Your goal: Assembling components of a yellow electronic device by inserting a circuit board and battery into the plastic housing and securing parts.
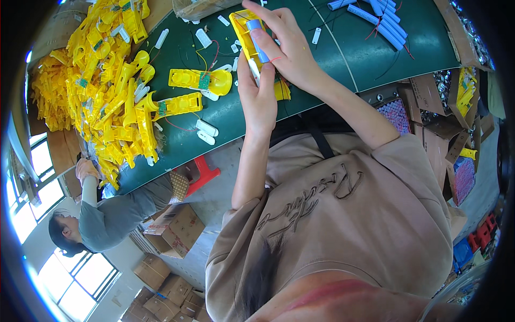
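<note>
Above the table's near edge, both hands hold a yellow plastic housing (239, 26) with a blue cylindrical battery (258, 42) lying in it. My left hand (258, 104) is closed around the housing's lower end, where a white piece shows beside the thumb. My right hand (292, 53) grips from the right, its thumb on the battery and its fingers at the upper edge. A thin red wire sticks out near the thumbs. Left of my hands, a yellow housing with a green circuit board (204, 80) lies on the table, and a second yellow housing (182, 105) sits nearer.
Yellow housings form a large pile (115, 102) on the left of the green table (343, 70). Blue wired batteries (378, 24) lie at the far right. White plastic pieces (207, 127) are scattered about. A co-worker (115, 214) reaches to the pile. Cardboard boxes (429, 102) stand at right.
</note>
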Available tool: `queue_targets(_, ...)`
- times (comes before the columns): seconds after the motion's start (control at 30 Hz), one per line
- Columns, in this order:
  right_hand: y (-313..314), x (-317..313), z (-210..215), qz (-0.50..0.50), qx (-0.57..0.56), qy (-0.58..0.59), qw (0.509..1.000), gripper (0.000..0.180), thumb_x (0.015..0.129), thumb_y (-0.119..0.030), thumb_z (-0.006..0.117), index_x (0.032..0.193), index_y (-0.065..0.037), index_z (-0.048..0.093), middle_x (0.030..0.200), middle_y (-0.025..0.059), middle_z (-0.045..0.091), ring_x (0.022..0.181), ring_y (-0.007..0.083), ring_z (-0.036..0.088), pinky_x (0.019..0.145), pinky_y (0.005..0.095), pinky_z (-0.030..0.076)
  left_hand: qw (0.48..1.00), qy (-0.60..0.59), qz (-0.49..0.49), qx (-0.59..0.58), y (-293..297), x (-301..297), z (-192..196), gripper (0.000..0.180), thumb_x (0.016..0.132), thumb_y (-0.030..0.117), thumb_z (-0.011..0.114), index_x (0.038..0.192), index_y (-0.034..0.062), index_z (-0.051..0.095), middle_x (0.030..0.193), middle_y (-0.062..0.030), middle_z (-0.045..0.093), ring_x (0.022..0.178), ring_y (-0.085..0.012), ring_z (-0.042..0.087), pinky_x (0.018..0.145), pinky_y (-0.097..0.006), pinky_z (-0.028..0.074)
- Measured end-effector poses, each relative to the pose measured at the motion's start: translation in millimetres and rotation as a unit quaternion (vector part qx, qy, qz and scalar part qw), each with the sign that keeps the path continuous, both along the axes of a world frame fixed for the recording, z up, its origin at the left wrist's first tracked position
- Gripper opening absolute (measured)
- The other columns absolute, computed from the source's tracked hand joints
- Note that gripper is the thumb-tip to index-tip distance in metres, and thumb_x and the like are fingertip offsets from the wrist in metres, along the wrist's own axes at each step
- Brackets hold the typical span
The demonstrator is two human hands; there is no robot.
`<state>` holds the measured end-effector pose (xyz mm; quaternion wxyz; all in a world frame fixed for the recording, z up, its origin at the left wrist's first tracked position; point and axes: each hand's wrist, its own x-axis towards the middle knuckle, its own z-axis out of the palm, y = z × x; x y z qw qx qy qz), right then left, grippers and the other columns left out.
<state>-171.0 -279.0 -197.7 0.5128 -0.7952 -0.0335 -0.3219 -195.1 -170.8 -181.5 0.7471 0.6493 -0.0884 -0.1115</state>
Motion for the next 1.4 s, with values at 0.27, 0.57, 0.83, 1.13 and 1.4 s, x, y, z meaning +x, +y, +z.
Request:
queue_targets(0.27,10,17,-2,0.084,0.092,0.116,0.985,0.049,0.096,-0.04,0.041,0.137,-0.014,0.039,0.096,0.0129,0.049,0.086,0.0246,0.052,0.081,0.032,0.043,0.999,0.025,0.019,-0.012,6,10,6,0.04,0.094,0.008,0.043,0.133,0.0022,0.036,0.115,-0.0071,0.053,0.097,-0.0131,0.054,0.082,-0.027,0.045)
queue_targets(0.57,-86,114,70,0.163,-0.158,0.204,0.952,0.029,0.088,-0.025,0.052,0.107,-0.003,0.056,0.084,0.0087,0.06,0.075,0.0197,0.058,0.067,0.0313,0.047,1.0,0.021,0.017,0.01,91,59,44,0.04,0.093,0.011,0.043,0.131,0.0045,0.034,0.09,-0.0112,0.058,0.074,-0.0171,0.059,0.064,-0.029,0.051)
queue_targets(0.83,-96,208,39,0.146,-0.566,0.223,0.78,0.025,0.079,-0.023,0.056,0.089,-0.001,0.063,0.083,0.0203,0.065,0.081,0.0346,0.063,0.069,0.0468,0.049,0.994,-0.038,0.045,0.092,112,131,54,0.033,0.093,0.015,0.044,0.124,0.0045,0.039,0.091,-0.0125,0.058,0.076,-0.0167,0.058,0.069,-0.032,0.05)
queue_targets(1.13,-113,208,56,0.342,-0.51,0.179,0.769,0.02,0.073,-0.013,0.059,0.09,-0.002,0.06,0.08,0.0173,0.064,0.083,0.0324,0.062,0.073,0.0407,0.047,0.998,0.007,0.055,-0.024,120,139,29,0.04,0.089,0.015,0.046,0.126,0.0033,0.034,0.092,-0.0163,0.057,0.073,-0.0209,0.057,0.066,-0.035,0.051)
queue_targets(1.4,-103,212,60,0.285,-0.603,0.143,0.731,0.012,0.076,-0.013,0.058,0.082,-0.004,0.061,0.078,0.0154,0.062,0.077,0.0318,0.06,0.071,0.0416,0.045,0.996,0.033,0.081,-0.028,129,138,19,0.049,0.084,0.019,0.048,0.128,0.0031,0.031,0.088,-0.0177,0.056,0.069,-0.0212,0.057,0.064,-0.035,0.051)
